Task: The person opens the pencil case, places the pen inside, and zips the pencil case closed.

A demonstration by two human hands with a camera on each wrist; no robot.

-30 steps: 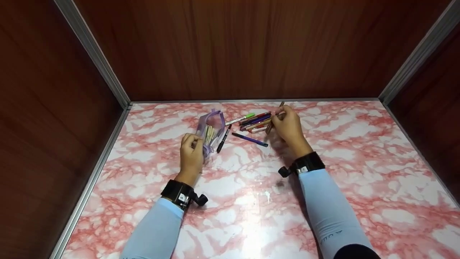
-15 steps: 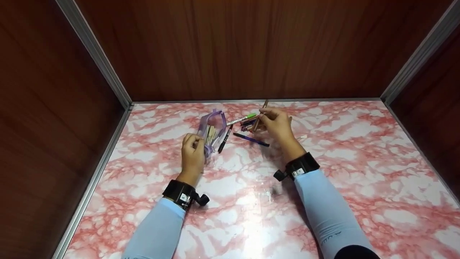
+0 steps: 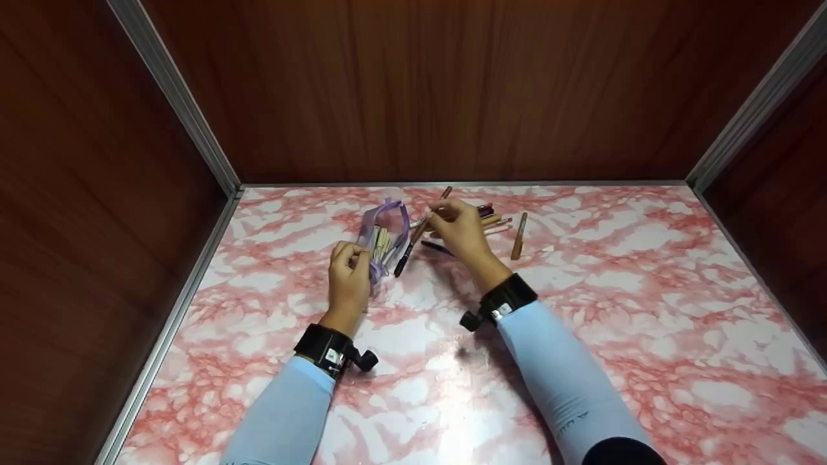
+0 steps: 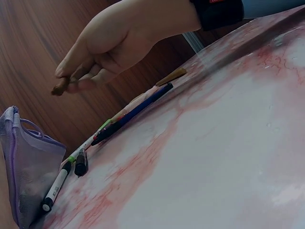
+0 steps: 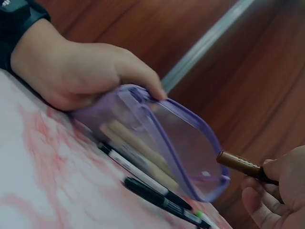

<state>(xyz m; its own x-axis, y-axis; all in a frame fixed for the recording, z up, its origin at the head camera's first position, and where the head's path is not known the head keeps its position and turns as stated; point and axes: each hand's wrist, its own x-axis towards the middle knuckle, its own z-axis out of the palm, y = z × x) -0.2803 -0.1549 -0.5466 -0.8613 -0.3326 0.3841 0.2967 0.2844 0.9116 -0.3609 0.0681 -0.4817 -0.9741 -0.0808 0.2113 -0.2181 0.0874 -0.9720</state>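
My left hand (image 3: pixel 349 274) pinches the near end of a purple mesh pencil case (image 4: pixel 40 160), which lies with its zipped mouth spread open. Several pale wooden-coloured sticks or pencils (image 3: pixel 381 242) are inside it. Between the thumb and fingers of my right hand (image 3: pixel 462 229) is a brown pen (image 5: pixel 238 163). In the right wrist view the pen's end is right at the case's rim. A black-and-white marker (image 4: pixel 57 187) and a black pen (image 5: pixel 157 200) lie just beside the case.
Behind my right hand lies a pile of coloured pens and pencils (image 3: pixel 489 221). Another brown pen (image 3: pixel 519 237) lies apart to its right. A blue pen (image 4: pixel 133 112) sits in front of the pile. Wood-grain panels (image 3: pixel 452 90) enclose the marbled tabletop (image 3: pixel 620 290).
My right hand has carried the brown pen left from the pile to near the pencil case's mouth. Another brown pen is now uncovered at the right. My left hand stays on the case.
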